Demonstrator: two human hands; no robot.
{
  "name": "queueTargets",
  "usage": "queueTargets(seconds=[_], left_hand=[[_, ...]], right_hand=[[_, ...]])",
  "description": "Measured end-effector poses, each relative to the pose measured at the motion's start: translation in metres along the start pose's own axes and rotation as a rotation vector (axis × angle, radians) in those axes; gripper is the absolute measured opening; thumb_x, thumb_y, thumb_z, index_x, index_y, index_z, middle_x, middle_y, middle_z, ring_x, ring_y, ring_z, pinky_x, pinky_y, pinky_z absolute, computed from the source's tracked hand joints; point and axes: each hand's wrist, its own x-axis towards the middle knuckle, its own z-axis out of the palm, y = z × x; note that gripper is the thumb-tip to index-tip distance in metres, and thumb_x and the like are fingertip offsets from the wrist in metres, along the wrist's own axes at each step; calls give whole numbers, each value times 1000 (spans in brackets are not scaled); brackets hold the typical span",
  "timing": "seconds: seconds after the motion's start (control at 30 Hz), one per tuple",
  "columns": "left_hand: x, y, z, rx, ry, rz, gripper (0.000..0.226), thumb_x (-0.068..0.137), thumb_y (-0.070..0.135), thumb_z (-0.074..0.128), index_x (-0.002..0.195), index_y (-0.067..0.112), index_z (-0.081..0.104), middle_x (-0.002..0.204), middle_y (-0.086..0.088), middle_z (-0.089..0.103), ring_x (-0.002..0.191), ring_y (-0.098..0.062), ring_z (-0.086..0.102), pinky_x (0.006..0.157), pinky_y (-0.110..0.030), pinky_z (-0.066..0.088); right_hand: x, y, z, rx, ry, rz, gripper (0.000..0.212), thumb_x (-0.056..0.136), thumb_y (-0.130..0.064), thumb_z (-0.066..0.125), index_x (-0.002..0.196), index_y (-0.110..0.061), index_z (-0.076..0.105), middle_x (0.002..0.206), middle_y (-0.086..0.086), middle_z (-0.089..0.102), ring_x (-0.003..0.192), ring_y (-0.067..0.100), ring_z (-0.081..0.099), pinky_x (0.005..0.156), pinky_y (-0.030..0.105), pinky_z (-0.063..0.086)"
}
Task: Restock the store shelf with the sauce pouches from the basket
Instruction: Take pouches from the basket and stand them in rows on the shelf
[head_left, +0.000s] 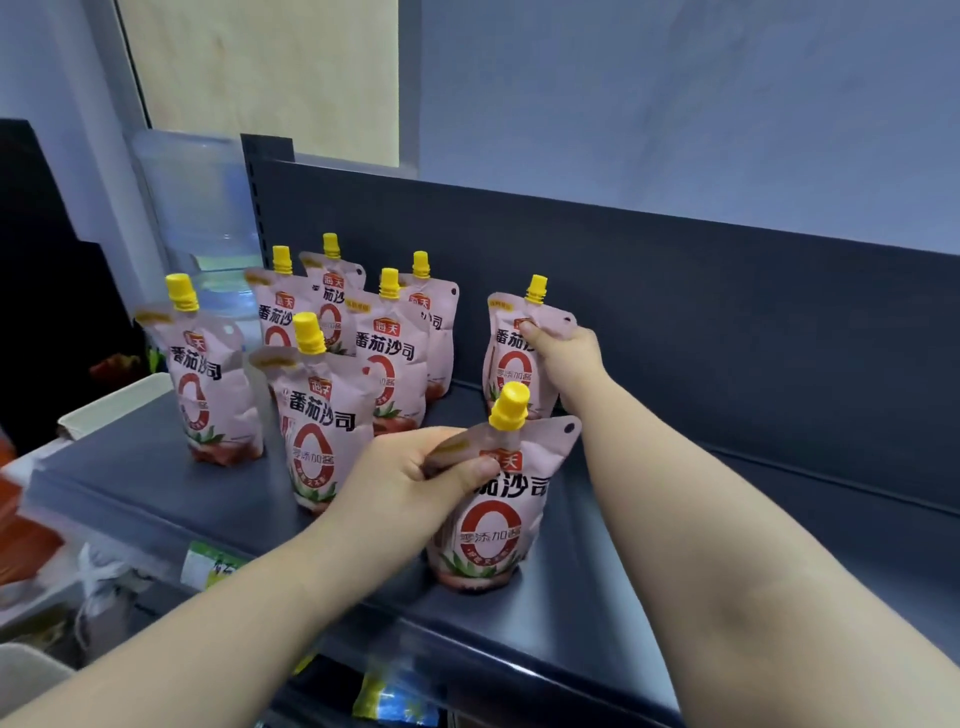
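Apparently eight sauce pouches, two hands, one shelf

Dark shelf bears eight upright pink sauce pouches, yellow-capped.

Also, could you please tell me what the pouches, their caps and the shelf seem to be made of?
The pouches: likely flexible plastic film, matte pink print; it creases and dents. The caps: hard yellow plastic, moulded ribs, slight sheen. The shelf: probably painted metal, smooth dark satin finish, with slotted upright at its left end.
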Motion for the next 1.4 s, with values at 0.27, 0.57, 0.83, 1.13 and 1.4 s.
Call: queueTargets(seconds=[0.27,0.57,0.83,1.13,1.4], left_hand=[[40,33,-20,712,-235,89,28,77,24,73,64,35,52,62,19,55,63,9,54,52,-6,37],[86,42,-11,1072,-348,60,25,81,23,70,66,22,50,70,7,55,70,-14,54,61,-23,40],[129,29,2,1103,-305,20,22,79,25,72,69,19,53,74,2,57,74,-20,56,53,-24,36],[148,23,2,1051,-277,-23,28,82,20,69,67,21,46,69,4,50,74,-20,53,54,-26,37],[144,24,-11,921,-340,-35,19,84,12,61,73,22,49,80,-2,56,79,-20,56,60,-25,44]], right_hand=[[7,-14,-17,-135,-120,-40,26,77,-19,77,99,-10,68,90,6,72,81,20,70,73,34,57],[-3,6,-33,-255,-168,-101,15,80,-13,72,95,-15,68,88,-3,71,81,13,67,64,23,52],[-14,22,-51,-336,-145,-116,38,78,-15,73,114,-21,63,104,-4,68,102,19,64,85,40,55],[-44,28,-88,-379,-34,-61,59,81,-27,72,136,-22,48,127,1,59,109,15,57,79,24,40],[-75,22,-104,-379,18,-72,58,82,-29,71,135,-24,49,128,0,58,98,13,59,81,25,43]])
